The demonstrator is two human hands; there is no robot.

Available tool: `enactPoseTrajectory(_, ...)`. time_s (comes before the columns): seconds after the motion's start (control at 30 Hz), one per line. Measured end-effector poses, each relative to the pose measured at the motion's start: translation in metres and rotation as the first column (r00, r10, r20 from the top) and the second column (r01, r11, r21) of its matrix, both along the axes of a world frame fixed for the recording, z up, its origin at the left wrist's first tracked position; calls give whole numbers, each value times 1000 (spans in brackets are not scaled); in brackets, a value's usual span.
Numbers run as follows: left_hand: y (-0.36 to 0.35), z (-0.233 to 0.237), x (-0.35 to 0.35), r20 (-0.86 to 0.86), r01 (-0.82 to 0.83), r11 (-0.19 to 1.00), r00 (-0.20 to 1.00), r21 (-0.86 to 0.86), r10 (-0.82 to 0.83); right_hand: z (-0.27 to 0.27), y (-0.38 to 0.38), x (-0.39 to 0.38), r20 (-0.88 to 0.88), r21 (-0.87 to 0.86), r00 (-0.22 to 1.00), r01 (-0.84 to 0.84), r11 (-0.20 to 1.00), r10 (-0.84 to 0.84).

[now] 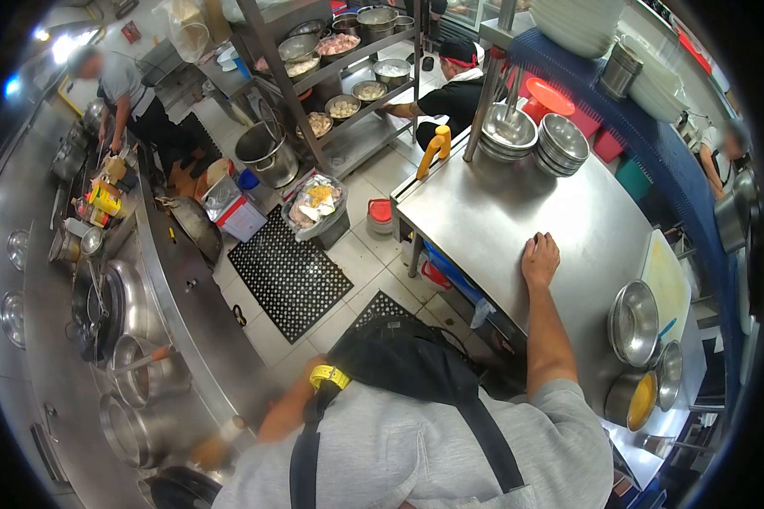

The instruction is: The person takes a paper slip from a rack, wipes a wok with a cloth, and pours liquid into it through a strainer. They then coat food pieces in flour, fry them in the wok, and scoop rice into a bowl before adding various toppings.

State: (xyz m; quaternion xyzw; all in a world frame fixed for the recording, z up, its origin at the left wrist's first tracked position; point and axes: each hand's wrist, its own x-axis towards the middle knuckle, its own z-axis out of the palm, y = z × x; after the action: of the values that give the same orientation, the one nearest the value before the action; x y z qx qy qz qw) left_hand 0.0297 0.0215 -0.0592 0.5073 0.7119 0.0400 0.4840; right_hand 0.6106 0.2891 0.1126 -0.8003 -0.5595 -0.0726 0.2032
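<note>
My right hand (pixel 541 260) rests palm down on a stainless steel worktable (pixel 492 229), fingers a little apart and holding nothing. Stacked metal bowls (pixel 560 144) stand farther along this table, beyond that hand. Nearer my right arm are a perforated metal bowl (pixel 634 321) and a pot of yellow-orange contents (pixel 642 400). My left forearm (pixel 290 409) hangs at my side, close to a yellow band (pixel 329 376) on my black apron (pixel 403 365). The fingers of my left hand are hidden, so its grip cannot be told.
On the left runs a cooking line with a wok (pixel 102 310) and steel pots (pixel 148 373). A black perforated mat (pixel 289 271) and a lined bin (pixel 318 208) occupy the aisle. A co-worker (pixel 454 97) crouches by the food rack (pixel 361 144); another person (pixel 132 97) stands back left.
</note>
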Motion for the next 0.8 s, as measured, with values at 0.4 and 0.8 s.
enactPoseTrajectory(0.4,0,4,3,-108,122,992,987,-3,-122,6,-2,-2,1,7,999,-33,999,33)
enactPoseTrajectory(0.8,-14,-75,-15,-101,93,981,992,168,-77,7,-1,-3,10,-10,1000,-30,1000,30)
